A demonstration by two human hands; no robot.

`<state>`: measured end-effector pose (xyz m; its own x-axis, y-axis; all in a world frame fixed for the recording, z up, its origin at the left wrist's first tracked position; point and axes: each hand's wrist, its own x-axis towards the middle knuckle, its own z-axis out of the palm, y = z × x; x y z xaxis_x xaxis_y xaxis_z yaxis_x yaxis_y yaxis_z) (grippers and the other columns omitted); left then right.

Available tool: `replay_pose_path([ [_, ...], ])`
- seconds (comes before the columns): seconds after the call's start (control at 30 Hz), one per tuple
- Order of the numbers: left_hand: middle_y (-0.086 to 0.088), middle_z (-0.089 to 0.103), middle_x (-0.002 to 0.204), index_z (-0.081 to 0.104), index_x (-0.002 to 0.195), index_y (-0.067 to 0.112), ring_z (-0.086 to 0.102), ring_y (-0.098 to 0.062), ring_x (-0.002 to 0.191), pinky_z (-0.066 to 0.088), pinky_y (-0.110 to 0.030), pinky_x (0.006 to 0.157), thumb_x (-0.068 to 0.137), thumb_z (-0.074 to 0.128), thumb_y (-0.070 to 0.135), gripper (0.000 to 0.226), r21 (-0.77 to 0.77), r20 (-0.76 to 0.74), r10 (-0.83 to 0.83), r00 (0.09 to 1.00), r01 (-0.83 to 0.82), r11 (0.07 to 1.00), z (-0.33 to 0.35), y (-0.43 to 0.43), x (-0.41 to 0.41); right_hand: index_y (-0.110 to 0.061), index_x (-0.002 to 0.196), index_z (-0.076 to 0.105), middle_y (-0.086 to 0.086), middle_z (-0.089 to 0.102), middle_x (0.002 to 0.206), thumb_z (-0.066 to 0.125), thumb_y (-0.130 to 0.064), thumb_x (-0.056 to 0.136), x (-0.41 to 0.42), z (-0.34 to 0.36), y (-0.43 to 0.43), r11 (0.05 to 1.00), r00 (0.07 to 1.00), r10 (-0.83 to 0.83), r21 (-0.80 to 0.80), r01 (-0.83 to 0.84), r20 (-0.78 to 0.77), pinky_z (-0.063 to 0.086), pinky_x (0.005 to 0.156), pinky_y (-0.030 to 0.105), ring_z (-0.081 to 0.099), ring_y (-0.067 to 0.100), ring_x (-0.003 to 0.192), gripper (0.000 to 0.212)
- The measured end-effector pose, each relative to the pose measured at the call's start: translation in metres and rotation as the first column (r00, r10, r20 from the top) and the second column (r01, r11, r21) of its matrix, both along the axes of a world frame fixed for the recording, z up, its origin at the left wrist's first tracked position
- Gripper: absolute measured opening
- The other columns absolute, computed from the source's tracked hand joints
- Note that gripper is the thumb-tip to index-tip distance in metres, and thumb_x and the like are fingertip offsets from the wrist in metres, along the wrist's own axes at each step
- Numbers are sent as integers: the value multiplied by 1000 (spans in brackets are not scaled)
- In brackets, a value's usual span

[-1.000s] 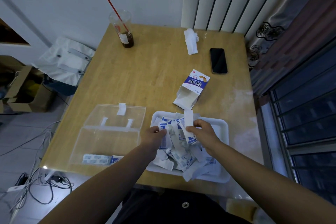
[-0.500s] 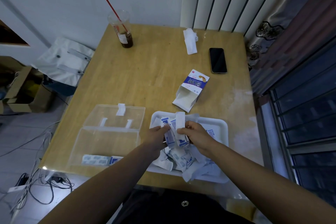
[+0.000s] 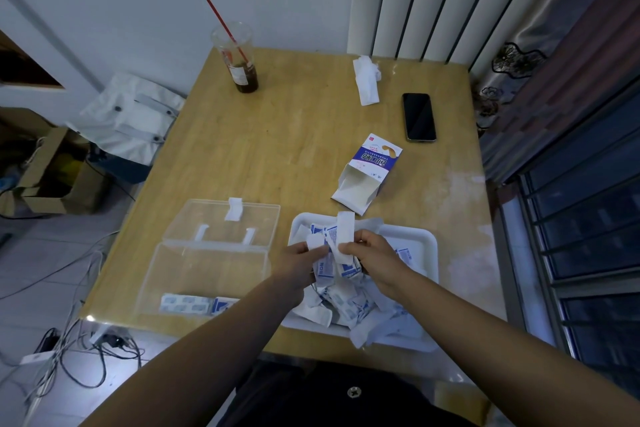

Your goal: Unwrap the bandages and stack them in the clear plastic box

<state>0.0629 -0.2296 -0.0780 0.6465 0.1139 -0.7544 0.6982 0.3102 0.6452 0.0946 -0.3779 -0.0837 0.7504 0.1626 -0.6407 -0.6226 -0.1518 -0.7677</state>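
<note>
Drawn closer together than a second ago: left hand (image 3: 301,262) and right hand (image 3: 372,255), now almost touching above the white tray (image 3: 426,240), with the bandage (image 3: 345,236) carried a little leftward between them. Pinching that pale strip upright with the right; gripping a peeled wrapper flap (image 3: 316,241) with the left. Mid-peel, by the look of it.

On the wooden table (image 3: 277,149), taking the task's things by size:
- **Box:** clear plastic box (image 3: 207,274) lying open at the near left, lid flat behind it. Holding only a short row of stacked bandages (image 3: 187,303) along its near wall; hard to tell whether bare or wrapped.
- **Tray:** just right of the box, heaped with a pile (image 3: 346,308) of blue-and-white packets and torn paper, mixed beyond counting.

Judged early in the job: little stacked, much left to open.

Beyond the tray, off the route to the box:
- opened carton (image 3: 367,173) on its side
- drinks cup (image 3: 242,66) with a red straw, at the far edge
- dark phone (image 3: 418,116)
- crumpled tissue (image 3: 366,80)

Nothing standing between hands and box. Loose paper in the tray likely to hide unopened packets.
</note>
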Motion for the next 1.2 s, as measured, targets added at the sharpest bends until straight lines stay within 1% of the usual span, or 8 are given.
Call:
replay_pose_path([
  [0.2,-16,66,86,63,94,2,65,-28,74,55,-33,59,96,50,4,13,-1,-34,49,998,-49,999,5,-1,2,-10,80,53,7,63,84,62,-5,88,3,0,-6,997,998,-62,-37,63,27,44,57,23,60,17,72,13],
  [0.33,-14,55,78,57,85,3,53,-24,66,53,-28,55,96,41,-3,21,44,-68,60,996,-58,997,6,1,5,-11,79,51,11,66,91,62,-7,88,4,0,-12,997,997,-73,-30,74,25,45,56,25,63,20,76,15],
  [0.47,0,34,59,53,107,7,27,-9,42,27,-19,39,103,34,18,22,-40,-136,24,990,-30,999,9,-1,7,-8,88,54,15,69,99,63,-8,88,3,2,-12,999,999,-39,12,39,-2,50,66,32,66,24,82,9],
  [0.57,2,27,56,45,88,12,20,-9,37,19,-17,38,102,33,39,32,-191,-161,43,986,-74,979,10,-1,8,-7,94,56,16,70,104,62,-7,88,2,2,-12,999,999,-37,39,38,-23,50,71,36,66,27,87,9],
  [0.63,1,25,58,37,77,16,20,-9,38,17,-18,40,100,33,33,29,-224,-175,39,984,-78,971,12,-2,9,-6,98,57,16,70,106,62,-8,88,2,1,-12,998,999,-41,41,42,-28,49,73,38,66,28,89,11],
  [0.83,-7,68,77,61,104,9,62,-19,63,47,-24,57,102,34,20,29,-127,-127,-40,991,24,992,18,-3,2,-6,100,57,15,70,107,63,-10,88,3,0,-13,999,999,-39,35,41,-36,49,74,38,66,29,91,14],
  [1.07,-18,66,105,59,117,8,64,-29,86,55,-39,75,99,45,13,23,-235,-75,-131,989,110,966,17,-3,0,0,105,61,15,70,103,67,-9,87,0,-2,-10,1000,1000,4,0,-4,21,53,80,41,67,27,92,21],
  [1.2,-22,65,100,61,114,-1,66,-30,80,60,-32,62,91,48,-10,28,-87,-16,-185,983,183,979,18,-6,-1,-3,103,66,15,70,106,70,-11,85,-2,-5,-8,1000,999,23,-8,-23,44,51,89,45,66,27,96,20],
])
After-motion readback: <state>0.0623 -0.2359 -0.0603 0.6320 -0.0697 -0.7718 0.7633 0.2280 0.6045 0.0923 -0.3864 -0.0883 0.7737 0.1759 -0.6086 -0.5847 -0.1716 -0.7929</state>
